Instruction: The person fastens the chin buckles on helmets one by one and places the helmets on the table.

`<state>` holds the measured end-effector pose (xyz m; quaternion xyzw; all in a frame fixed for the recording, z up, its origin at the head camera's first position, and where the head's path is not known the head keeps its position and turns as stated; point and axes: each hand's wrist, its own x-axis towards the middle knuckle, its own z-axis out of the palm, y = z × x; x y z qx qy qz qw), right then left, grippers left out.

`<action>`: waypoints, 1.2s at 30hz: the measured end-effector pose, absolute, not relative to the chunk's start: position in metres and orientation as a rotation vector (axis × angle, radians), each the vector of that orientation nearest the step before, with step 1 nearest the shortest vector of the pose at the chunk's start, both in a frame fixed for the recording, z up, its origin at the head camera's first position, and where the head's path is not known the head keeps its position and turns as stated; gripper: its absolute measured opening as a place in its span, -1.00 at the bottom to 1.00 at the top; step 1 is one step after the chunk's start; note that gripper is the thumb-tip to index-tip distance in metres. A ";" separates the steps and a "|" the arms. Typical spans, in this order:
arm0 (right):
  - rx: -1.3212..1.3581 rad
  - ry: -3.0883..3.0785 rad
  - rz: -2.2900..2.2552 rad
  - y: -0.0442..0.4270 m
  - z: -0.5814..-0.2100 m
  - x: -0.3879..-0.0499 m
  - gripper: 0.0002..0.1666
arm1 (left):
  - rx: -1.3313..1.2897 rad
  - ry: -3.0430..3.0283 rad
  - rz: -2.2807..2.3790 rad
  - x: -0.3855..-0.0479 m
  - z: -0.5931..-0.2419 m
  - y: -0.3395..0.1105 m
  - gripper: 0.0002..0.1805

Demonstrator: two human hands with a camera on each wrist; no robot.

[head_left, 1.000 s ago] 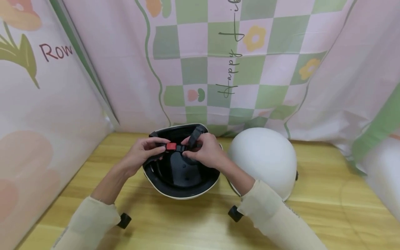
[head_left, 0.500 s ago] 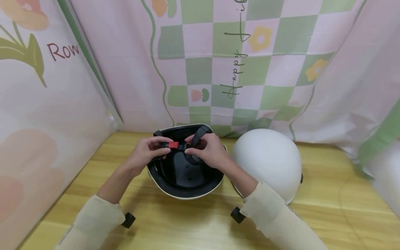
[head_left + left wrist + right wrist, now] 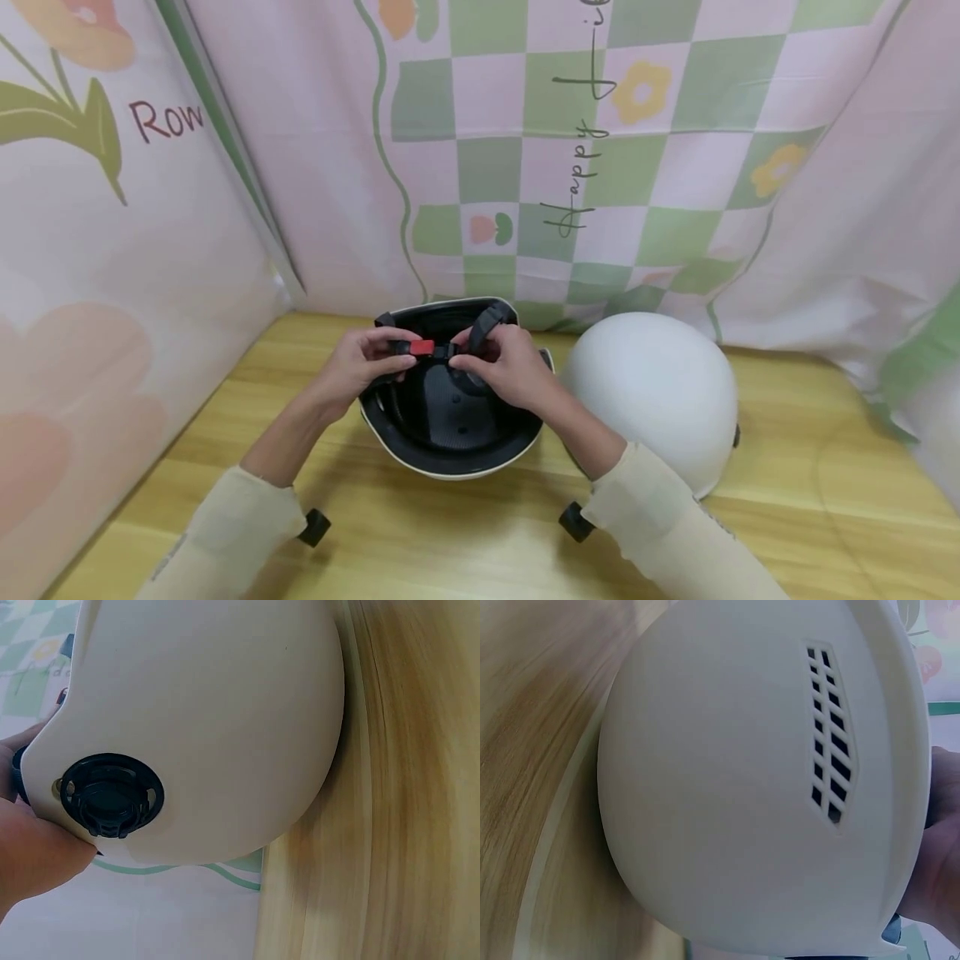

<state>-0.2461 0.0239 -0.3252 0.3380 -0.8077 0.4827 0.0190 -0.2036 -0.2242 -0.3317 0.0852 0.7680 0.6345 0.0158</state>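
Note:
An upturned white helmet [image 3: 453, 417] shows its black lining in the head view. Across its opening runs a black chin strap [image 3: 487, 325] with a red and black buckle [image 3: 422, 347], its two halves meeting. My left hand [image 3: 351, 368] pinches the buckle's left end between thumb and fingers. On the other side, my right hand [image 3: 513, 367] pinches the black part and strap. In the left wrist view the shell [image 3: 217, 727] carries a black round fitting [image 3: 112, 795]. Slatted vents [image 3: 831, 735] mark it in the right wrist view. Both hands are partly hidden there.
A second white helmet [image 3: 652, 400] rests dome up just right of the first, close to my right forearm. Both stand on a wooden table [image 3: 450, 542]. Patterned cloth [image 3: 487, 167] hangs behind, and another printed sheet [image 3: 150, 250] walls the left side.
The whole head view has shifted slightly, so everything appears a little further right. Both hands keep their hold at the buckle, with little visible movement.

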 end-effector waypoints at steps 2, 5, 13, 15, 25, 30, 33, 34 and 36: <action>1.043 -2.499 1.512 0.024 -0.326 -0.246 -0.77 | 0.264 2.397 1.968 -0.204 -0.332 -0.224 -0.64; 1.039 -2.477 1.545 0.024 -0.328 -0.248 -0.77 | 0.261 2.408 1.960 -0.205 -0.333 -0.223 -0.64; 1.024 -2.425 1.644 0.023 -0.330 -0.248 -0.77 | 0.290 2.426 1.945 -0.203 -0.332 -0.222 -0.65; 1.008 -2.429 1.678 0.021 -0.331 -0.248 -0.77 | 0.283 2.436 1.944 -0.203 -0.331 -0.223 -0.65; 0.944 -2.408 1.798 0.019 -0.336 -0.246 -0.76 | 0.263 2.429 1.912 -0.202 -0.331 -0.222 -0.65; 0.936 -2.386 1.826 0.018 -0.335 -0.245 -0.77 | 0.268 2.408 1.911 -0.202 -0.330 -0.222 -0.65; 0.956 -2.364 1.828 0.015 -0.336 -0.245 -0.76 | 0.279 2.384 1.918 -0.203 -0.330 -0.220 -0.65; 0.963 -2.354 1.829 0.015 -0.337 -0.245 -0.76 | 0.287 2.375 1.921 -0.204 -0.330 -0.220 -0.66; 0.979 -2.342 1.825 0.013 -0.338 -0.245 -0.76 | 0.306 2.359 1.920 -0.204 -0.331 -0.219 -0.65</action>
